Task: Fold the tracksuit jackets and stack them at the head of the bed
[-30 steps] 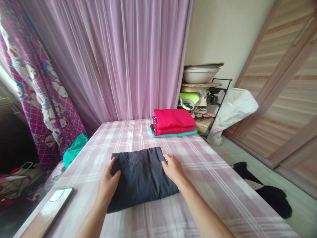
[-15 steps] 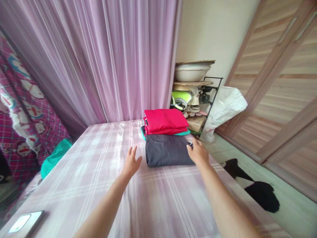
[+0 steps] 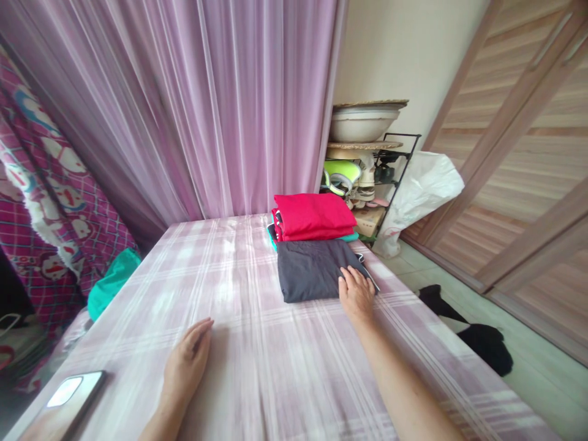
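My right hand (image 3: 357, 294) lies with its fingers stretched out on the right part of a folded dark grey garment (image 3: 307, 269). The garment is flat on the plaid bedsheet (image 3: 257, 373), a white-edged bit showing at its right side. Right behind it sits a folded red garment (image 3: 316, 215) on top of teal and dark folded clothes (image 3: 350, 237). My left hand (image 3: 189, 355) is apart from the clothes, over the sheet at the lower left, holding nothing. Its fingers are extended and close together, turned sideways to me.
A phone (image 3: 68, 401) lies at the lower left corner. Purple curtains (image 3: 248, 110) hang behind. At the right back stands a black rack (image 3: 404, 165) with bowls and shoes, beside a white plastic bag (image 3: 427, 190). Black cloth (image 3: 482, 343) lies on the floor by the wooden wardrobe (image 3: 519, 177).
My left hand has drawn back toward me and left, away from the dark garment. My right hand has moved from the garment's right edge onto its top, and the garment looks flatter.
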